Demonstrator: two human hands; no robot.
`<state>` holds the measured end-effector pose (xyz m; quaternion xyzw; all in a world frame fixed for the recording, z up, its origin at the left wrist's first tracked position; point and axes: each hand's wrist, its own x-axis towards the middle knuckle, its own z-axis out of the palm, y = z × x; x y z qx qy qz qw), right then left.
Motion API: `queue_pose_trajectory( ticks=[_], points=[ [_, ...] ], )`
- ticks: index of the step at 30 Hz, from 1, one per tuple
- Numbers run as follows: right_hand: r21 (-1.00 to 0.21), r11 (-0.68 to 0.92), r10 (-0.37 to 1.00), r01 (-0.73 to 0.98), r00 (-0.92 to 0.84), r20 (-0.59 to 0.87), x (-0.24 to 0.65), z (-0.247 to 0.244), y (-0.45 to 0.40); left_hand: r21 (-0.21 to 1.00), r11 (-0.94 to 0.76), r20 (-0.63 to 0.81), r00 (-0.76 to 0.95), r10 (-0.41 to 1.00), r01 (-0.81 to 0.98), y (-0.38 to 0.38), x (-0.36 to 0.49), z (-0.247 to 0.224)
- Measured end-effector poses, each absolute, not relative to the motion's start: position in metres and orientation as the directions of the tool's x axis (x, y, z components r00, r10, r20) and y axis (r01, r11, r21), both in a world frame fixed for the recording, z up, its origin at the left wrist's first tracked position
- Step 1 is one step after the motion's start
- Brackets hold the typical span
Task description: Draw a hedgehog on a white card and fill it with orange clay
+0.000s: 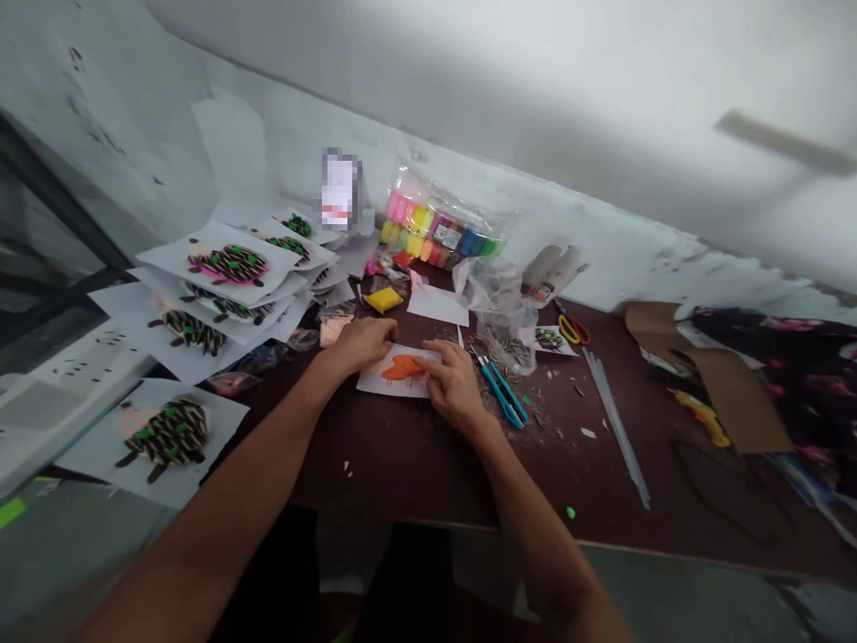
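Observation:
A white card [380,382] lies on the dark table in front of me, with a flat orange clay shape [400,367] on it, spread like an animal body with short legs. My right hand [453,379] rests over the card's right side, its fingers partly stretched out and touching the orange clay. At the upper left edge of the card is my left hand [365,344], fingers loosely bent and holding nothing that I can see. A peach clay block [330,332] sits just beyond my left wrist. Teal-handled pliers [505,393] lie right of my right hand.
Stacked hedgehog pictures [231,263] fill the left side, near a white power strip [73,393]. Colored clay packs [435,228] lean on the wall. Seed shells spill from a clear plastic bag [499,304]. Scissors [574,330], glue sticks [616,429] and a yellow glue gun [700,415] lie rightward.

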<state>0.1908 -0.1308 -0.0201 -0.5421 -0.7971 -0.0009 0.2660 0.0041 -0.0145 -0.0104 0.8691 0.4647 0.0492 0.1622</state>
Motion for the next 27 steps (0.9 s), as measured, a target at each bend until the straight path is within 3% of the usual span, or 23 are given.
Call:
queue_pose_trajectory(
  ticks=[11,19,27],
  points=[
    [-0.168,0.408,0.899,0.897,-0.363,0.246,0.186,-0.015,-0.148,0.326,-0.515,-0.045,0.557,0.829,0.793,-0.018,0.004,-0.008],
    [-0.302,0.353,0.898,0.885,-0.23,0.375,0.193,-0.024,-0.146,0.326,-0.503,-0.074,0.552,0.831,0.801,-0.019,0.005,-0.004],
    [-0.173,0.385,0.9,0.906,-0.327,0.288,0.188,-0.02,-0.15,0.312,-0.506,-0.078,0.552,0.83,0.804,-0.018,0.005,-0.005]
  ],
)
